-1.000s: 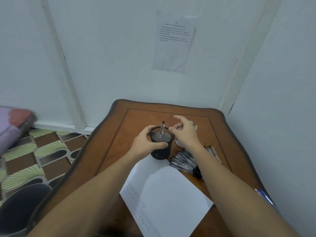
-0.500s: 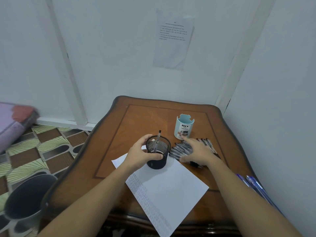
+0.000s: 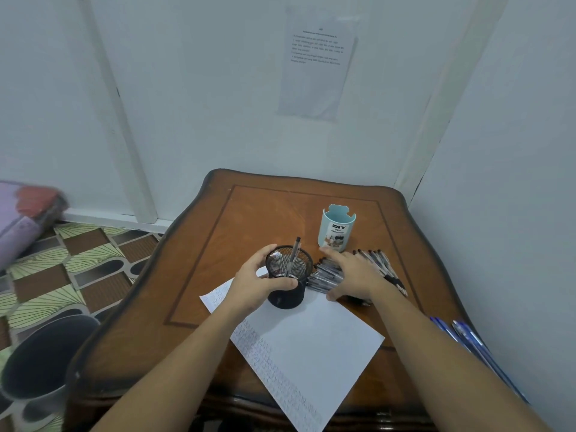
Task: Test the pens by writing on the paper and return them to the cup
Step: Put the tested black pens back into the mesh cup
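Pens (image 3: 324,277) lie in a pile on the right half of the table (image 3: 218,244), and 1 pen (image 3: 293,255) stands in the black cup (image 3: 288,299).

Far to the left, a dark bin (image 3: 40,360) sits on the floor beside the table. Next comes the left hand (image 3: 249,285). Its fingers and thumb curl round the black cup and hold it steady, just as they did 1 second ago. The cup stands on the top part of the paper (image 3: 311,344), which has rows of small writing down its left edge. The 1 pen leans inside the cup with its top poking out.

Right of the cup is the pile, just beside the paper. The right hand (image 3: 353,272) lies on top of the pile with its fingers straight and spread. It is not gripping a pen that I can see. 1 second ago this hand was up at the rim of the cup, close to the pen. Now it is down on the pile. I think that means 1 pen is tested and put back, and the hand is going for the next 1.

Behind the hand stands a light blue cup (image 3: 338,229), and I cannot see any pen sticking out of it. Far right, past the right arm, some blue pens (image 3: 461,335) show near the wall.

With 1 pen in the cup and a big pile left, the job looks near its start. Next the fingers need to pick just 1 pen out of many lying close together, so more than 1 may come up or roll.
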The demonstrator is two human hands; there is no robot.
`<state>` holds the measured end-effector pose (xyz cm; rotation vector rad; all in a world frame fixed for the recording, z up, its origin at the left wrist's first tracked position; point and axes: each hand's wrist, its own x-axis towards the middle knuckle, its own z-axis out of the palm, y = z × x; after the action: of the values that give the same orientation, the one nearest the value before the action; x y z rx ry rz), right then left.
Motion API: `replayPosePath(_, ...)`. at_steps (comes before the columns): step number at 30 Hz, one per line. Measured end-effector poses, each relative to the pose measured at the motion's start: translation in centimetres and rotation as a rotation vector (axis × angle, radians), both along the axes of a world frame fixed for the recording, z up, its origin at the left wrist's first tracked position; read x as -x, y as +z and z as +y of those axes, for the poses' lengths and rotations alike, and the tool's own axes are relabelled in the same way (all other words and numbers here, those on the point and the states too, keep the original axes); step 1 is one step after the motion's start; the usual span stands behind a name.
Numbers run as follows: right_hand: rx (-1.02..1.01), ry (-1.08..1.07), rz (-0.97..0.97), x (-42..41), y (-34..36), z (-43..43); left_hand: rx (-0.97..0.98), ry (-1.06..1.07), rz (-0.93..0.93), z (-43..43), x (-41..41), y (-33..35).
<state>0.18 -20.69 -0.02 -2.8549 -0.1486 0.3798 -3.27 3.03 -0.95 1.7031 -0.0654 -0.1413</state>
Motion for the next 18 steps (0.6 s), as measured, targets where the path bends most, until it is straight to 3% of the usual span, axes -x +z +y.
replayPosePath(4, -0.103, -0.015, 0.043, -0.22, -0.20, 0.17, 0.024, 0.001, 0.027, 0.01, -0.06, -0.10)
replayPosePath(18, 0.018, -0.044, 0.108, -0.65, -0.73, 0.28, 0.032, -0.012, 0.050, 0.15, 0.02, 0.19)
